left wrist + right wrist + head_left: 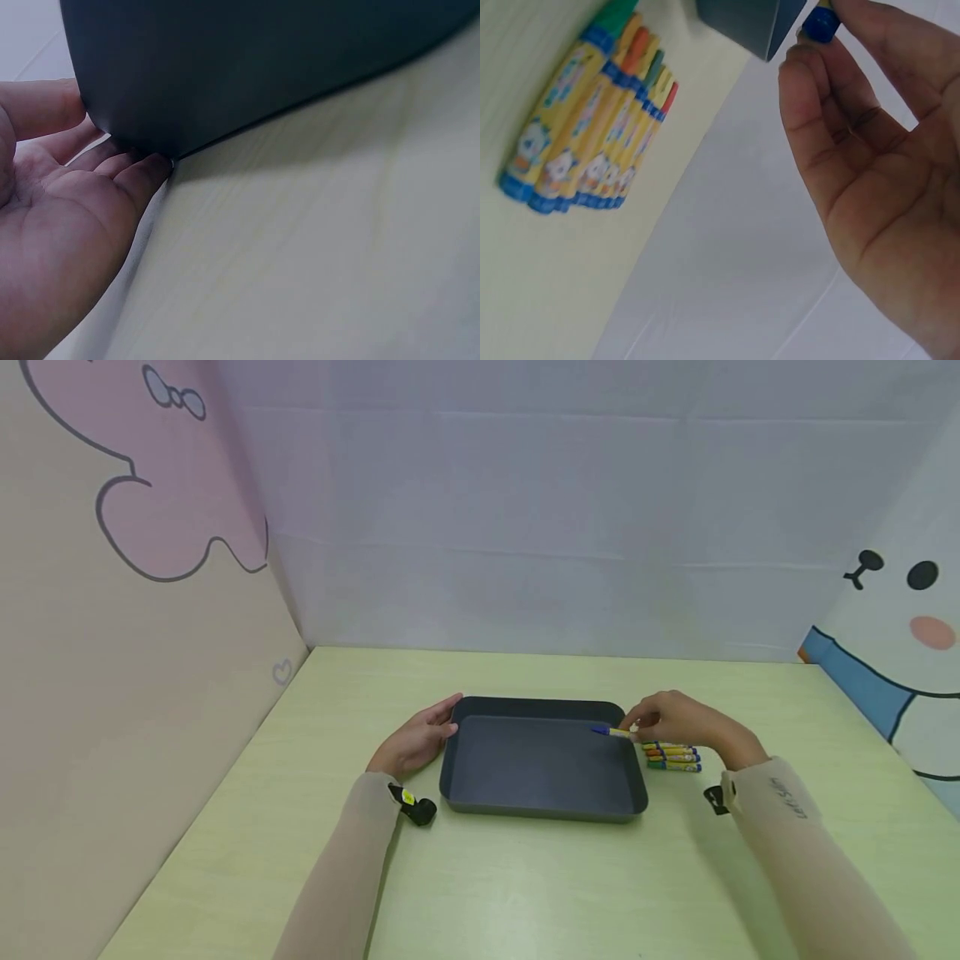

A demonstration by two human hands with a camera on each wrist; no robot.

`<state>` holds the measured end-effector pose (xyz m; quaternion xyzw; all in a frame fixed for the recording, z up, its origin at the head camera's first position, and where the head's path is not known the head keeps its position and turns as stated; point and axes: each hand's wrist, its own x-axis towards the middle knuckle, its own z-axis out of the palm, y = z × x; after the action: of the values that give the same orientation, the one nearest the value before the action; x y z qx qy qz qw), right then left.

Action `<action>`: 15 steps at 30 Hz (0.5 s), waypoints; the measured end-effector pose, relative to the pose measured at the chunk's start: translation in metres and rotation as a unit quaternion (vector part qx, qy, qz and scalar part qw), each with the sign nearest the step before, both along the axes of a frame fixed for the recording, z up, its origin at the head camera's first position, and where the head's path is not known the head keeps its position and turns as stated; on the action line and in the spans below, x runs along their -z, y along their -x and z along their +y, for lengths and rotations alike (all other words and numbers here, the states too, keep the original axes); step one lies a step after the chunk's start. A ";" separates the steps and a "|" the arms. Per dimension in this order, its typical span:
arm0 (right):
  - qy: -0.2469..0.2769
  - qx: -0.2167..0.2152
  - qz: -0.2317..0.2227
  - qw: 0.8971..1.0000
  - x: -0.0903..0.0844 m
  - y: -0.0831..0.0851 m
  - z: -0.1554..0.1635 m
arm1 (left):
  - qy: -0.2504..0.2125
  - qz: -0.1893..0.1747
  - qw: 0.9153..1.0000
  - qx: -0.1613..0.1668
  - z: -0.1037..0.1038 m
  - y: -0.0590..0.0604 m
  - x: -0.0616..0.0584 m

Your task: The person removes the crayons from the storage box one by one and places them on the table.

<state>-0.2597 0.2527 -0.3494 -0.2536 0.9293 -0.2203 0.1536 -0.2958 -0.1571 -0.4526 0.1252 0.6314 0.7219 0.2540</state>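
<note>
A dark grey rectangular tray [543,768] lies on the table. At its far left corner, my left hand [417,742] holds the side, thumb by the rim; the left wrist view shows its fingers [139,184] at the tray's lower edge. My right hand [678,722] pinches a blue crayon [617,732] with a yellow wrapper between thumb and fingertips. The crayon's blue tip points left, over the tray's right rim. Just right of the tray, beneath that hand, several more crayons [673,757] lie side by side, with green, orange and red tips showing in the right wrist view.
The pale wooden table [517,885] extends around the tray. A white cloth wall [487,527] stands behind it, with printed cartoon panels on the left [165,635] and right [892,652]. Black straps with wrist cameras show at both sleeves.
</note>
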 end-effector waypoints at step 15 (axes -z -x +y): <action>-0.002 0.014 -0.029 0.999 0.005 -0.016 0.034 | 0.013 -0.004 1.000 -0.009 -0.001 -0.002 -0.001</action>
<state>-0.2442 0.2870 -0.3547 -0.2337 0.9283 -0.2283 0.1777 -0.2943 -0.1577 -0.4517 0.1136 0.6407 0.7163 0.2519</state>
